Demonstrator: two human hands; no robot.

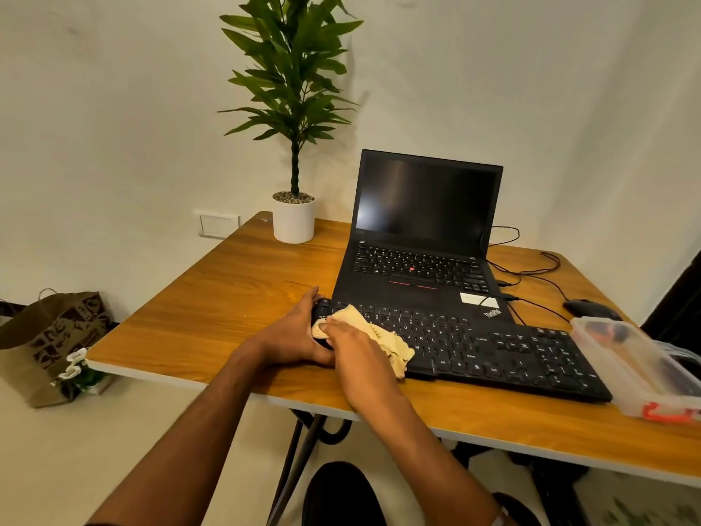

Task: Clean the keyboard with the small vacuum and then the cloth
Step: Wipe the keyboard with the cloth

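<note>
**Cloth stage under way at the keyboard's left end**

The person is into the second half of the job, by the look of it: no small vacuum shows anywhere, and the cloth point(383, 337) is down on the keyboard point(474, 351). The right hand point(354, 345) lies over the cream cloth on the left-hand keys, fingers bent over the fabric and holding it down. The left hand point(294, 330) curls round the keyboard's left end, thumb on the far corner, fingers wrapped at the near side, bracing it.

The keyboard lies slantwise on the table point(212, 313), left end farther, right end nearer, just in front of the open laptop point(421, 241).

What the next move calls for, I'd say, is a long sweep rightward along the rows, with the left hand keeping the board from skating. Most of the keys to the right look untouched by the cloth.

Room is tight over there. A clear plastic box point(637, 370) sits just beside the keyboard's right end, a mouse point(590, 308) beyond it, cables point(531, 275) trailing behind. The near table edge runs close under the keyboard's right corner, so a hard push could nudge it outward. On the left, bare wood gives elbow room; the potted plant point(294, 218) stands well apart at the far side.
</note>
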